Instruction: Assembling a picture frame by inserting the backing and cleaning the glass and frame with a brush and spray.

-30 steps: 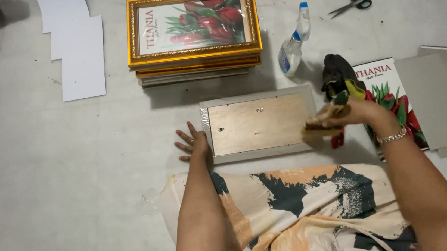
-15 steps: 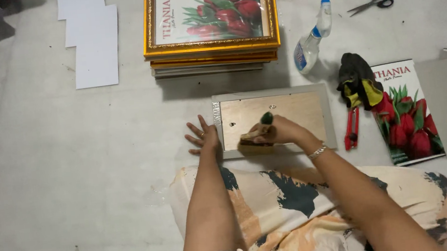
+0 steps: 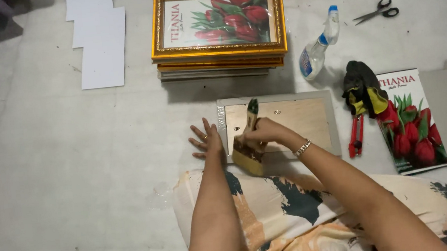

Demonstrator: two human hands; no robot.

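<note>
Grey-edged picture frame lying face down with its plywood backing up (image 3: 289, 122) sits on the pale floor, just in front of the knees. Left hand (image 3: 207, 142) lies flat, fingers spread, against the frame's left edge, pinning it. Right hand (image 3: 267, 133) is closed around a wide flat paintbrush with dark handle (image 3: 250, 139), bristles hanging over the frame's near-left corner. The sweep likely goes best with the bristles kept flat, in long strokes off the edge, with the left hand bearing down so the frame cannot slide.

Right of the frame: clear plastic spray bottle with blue nozzle (image 3: 316, 51), lying tilted; its contents appear low, hard to tell.
</note>
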